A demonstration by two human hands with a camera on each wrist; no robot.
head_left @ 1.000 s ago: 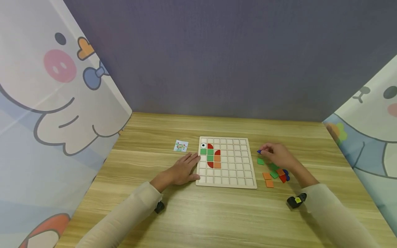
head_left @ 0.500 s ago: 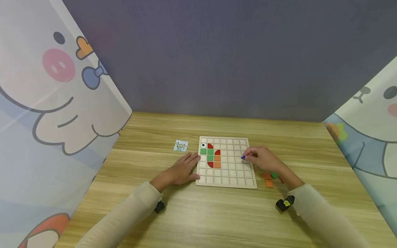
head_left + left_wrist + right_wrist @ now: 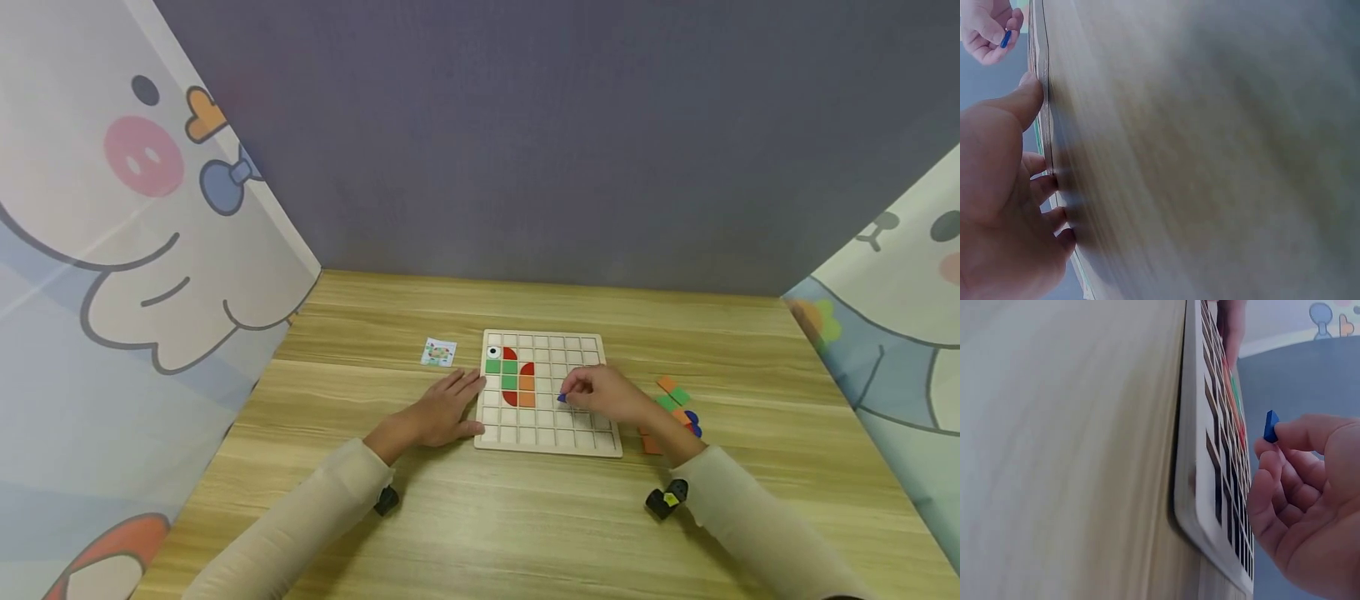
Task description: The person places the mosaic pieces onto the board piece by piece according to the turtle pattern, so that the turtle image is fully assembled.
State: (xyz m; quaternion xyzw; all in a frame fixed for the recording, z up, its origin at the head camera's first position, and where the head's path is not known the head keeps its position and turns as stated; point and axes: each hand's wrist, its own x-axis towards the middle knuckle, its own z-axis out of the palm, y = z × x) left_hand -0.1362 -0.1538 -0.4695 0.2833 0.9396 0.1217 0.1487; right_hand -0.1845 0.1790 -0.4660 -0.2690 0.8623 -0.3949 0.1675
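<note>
A wooden grid board lies on the table, with green, orange and red tiles and a white eye tile set in its left cells. My right hand is over the board's right half, pinching a small blue tile between thumb and fingertips. In the right wrist view that tile stands clear above the grid. On the board's left edge rests my left hand, fingers extended and touching the frame; the left wrist view shows its fingertips along the edge.
Behind the left hand lies a small picture card. Right of the board are loose tiles: green ones, orange ones and blue rounded ones, partly hidden by the right forearm. A grey wall stands behind the table.
My right hand has carried the blue tile leftward from beside the loose pieces to over the board. The left hand has stayed at the board's edge.
</note>
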